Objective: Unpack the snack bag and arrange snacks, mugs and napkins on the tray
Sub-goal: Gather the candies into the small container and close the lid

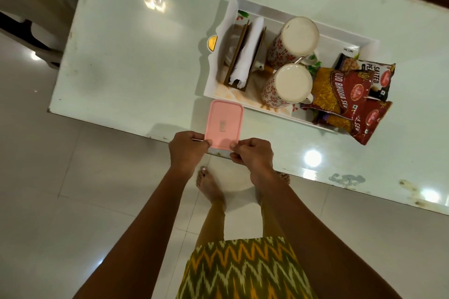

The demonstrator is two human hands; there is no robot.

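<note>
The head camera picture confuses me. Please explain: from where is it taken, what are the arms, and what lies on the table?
The camera sits on a person's head and looks down, so the two arms are the person's own. The left hand and right hand grip the near corners of a pink box at the edge of the white table. Behind the box stands a white tray with two mugs, napkins in a holder and snack packets.
</note>
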